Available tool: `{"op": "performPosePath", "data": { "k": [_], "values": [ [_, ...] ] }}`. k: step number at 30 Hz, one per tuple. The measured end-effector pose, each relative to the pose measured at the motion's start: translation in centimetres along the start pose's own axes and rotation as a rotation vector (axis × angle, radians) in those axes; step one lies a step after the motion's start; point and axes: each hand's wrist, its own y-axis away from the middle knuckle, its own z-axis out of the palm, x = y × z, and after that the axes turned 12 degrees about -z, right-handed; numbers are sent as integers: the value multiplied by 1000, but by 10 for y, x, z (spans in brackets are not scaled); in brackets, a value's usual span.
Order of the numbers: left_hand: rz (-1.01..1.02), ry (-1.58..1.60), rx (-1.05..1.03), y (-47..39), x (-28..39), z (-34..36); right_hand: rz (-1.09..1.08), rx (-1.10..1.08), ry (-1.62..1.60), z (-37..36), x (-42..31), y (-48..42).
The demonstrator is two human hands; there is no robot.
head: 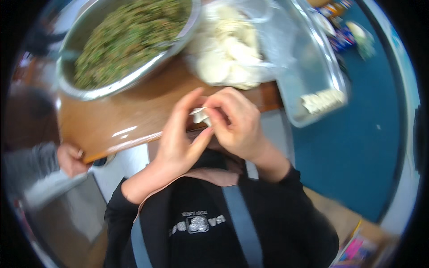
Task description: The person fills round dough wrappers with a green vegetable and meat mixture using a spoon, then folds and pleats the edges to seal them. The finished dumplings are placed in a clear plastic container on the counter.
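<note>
A small white dough wrapper [200, 116], folded like a dumpling, sits between my two hands at the table's near edge. My left hand [179, 137] cups it from the left, its thumb reaching under the fold. The fingers and thumb of my right hand [236, 124] pinch its right side, hiding much of it. Beyond my hands, a stack of round white dough wrappers [231, 57] lies on clear plastic bags [280, 37]. A large metal bowl [110, 92] to the upper left holds chopped green filling [130, 43].
At right, a metal tray [301, 75] holds a row of white dumplings [323, 100] near its close end. Packaged items [345, 37] lie past it on a blue-green surface [345, 147]. Another person's hand [72, 159] touches the left corner of the wooden table [100, 130].
</note>
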Motion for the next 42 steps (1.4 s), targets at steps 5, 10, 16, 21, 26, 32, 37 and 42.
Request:
{"op": "performPosePath", "data": {
  "k": [5, 10, 16, 21, 26, 32, 37, 42],
  "values": [
    [125, -16, -38, -2, -1, -6, 127, 64, 214, -93, 4, 4],
    [249, -146, -16, -11, -10, -8, 446, 90, 438, -178, 32, 38],
    [236, -192, -29, -14, -18, -10, 641, 7, 584, -178, 56, 61],
    [199, -163, -29, -14, -20, -10, 602, -43, 666, -174, 67, 73],
    [201, -165, -42, -14, -18, -13, 561, -133, 779, -172, 62, 67],
    [496, -445, 81, -48, 9, -14, 506, -188, 998, -167, 37, 51],
    [610, -751, 200, -93, 20, 1, 398, -117, 820, -154, 26, 27],
    [549, -899, 128, -100, 19, 11, 265, -87, 586, -136, 17, 14]
  ]
}}
